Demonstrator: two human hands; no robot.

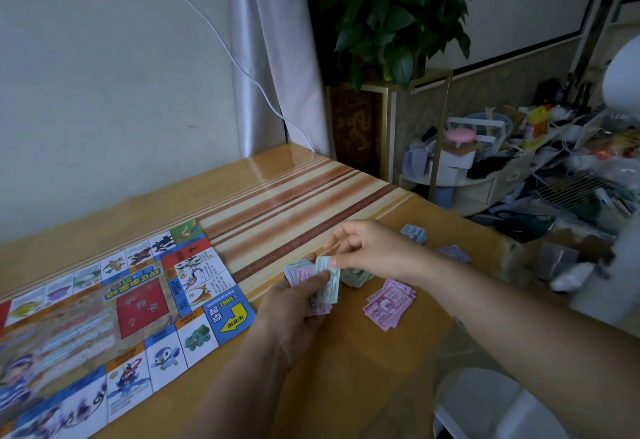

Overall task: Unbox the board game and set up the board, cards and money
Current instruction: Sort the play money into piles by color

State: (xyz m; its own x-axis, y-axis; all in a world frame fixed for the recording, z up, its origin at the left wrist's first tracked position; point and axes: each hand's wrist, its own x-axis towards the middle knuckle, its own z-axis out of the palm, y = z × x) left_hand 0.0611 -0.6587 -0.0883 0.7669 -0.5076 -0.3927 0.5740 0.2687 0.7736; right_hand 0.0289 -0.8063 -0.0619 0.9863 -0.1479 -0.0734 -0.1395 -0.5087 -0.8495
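Observation:
The game board lies unfolded flat on the left of the table. My left hand grips a fanned stack of play money just right of the board. My right hand pinches the top green note of that stack. On the table lie sorted piles: pink notes, green notes partly under my right hand, blue notes and purple notes further right.
The striped wooden table ends at its right edge near the piles. A white stool stands below that edge. Cluttered shelves fill the right side, and a potted plant stands behind the table corner.

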